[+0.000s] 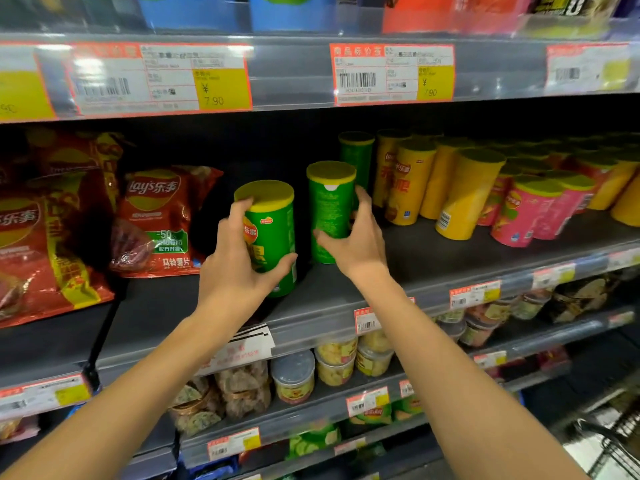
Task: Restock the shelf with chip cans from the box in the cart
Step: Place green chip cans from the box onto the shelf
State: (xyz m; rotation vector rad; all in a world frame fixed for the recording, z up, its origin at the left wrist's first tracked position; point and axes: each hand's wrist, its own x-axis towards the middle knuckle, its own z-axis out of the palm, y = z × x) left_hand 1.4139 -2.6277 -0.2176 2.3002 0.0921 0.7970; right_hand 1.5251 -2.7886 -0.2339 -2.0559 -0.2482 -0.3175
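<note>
So both hands are on green cans right now. The left can [273,237] stands upright on the shelf [346,292], near its front edge, and the left hand [235,261] has its grip curled round it: fingers up by the yellow lid, thumb wrapped across the lower front. The right can [329,209] is upright too, a bit further back on the shelf, and the right hand [356,237] grips it from the right side, thumb across the front and fingers behind. The two cans stand near each other but not touching.

Just behind the right grip there's a third green can [356,154], then off to the right a row of yellow cans [464,195] and pink cans [519,216]. Left of the left grip are red chip bags [156,220], leaning on the same shelf. Price tags [391,74] run along the shelf above, and tubs [294,375] sit on the shelf below. A bit of cart [613,441] shows way down right.
</note>
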